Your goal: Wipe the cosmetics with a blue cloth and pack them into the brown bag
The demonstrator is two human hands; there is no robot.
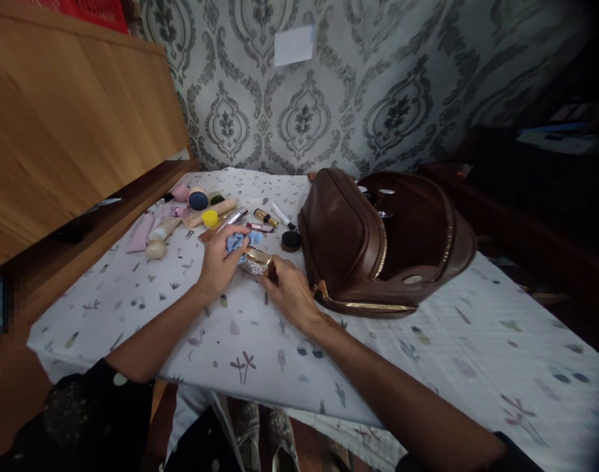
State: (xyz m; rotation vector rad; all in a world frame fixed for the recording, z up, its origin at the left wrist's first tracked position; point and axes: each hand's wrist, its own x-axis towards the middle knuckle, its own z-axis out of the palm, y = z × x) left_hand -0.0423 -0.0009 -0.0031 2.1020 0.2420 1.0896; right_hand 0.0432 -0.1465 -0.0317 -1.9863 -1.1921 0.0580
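My left hand (220, 262) is closed round a small blue cloth (236, 243) and presses it against a small glittery gold-and-silver case (256, 262) on the table. My right hand (287, 288) grips the same case from the right side, fingers curled on it. Both hands rest on the white patterned tablecloth (427, 354), just left of an open brown leather bag (378, 249) with a gold zip.
Several cosmetics lie behind the hands: tubes, a yellow-capped bottle (210, 217), a gold lipstick (266, 217), a black round pot (290, 240), sponges. A wooden cabinet (73, 111) stands at the left. Patterned wallpaper with a white note (293, 44) is behind. Dark furniture stands at the right.
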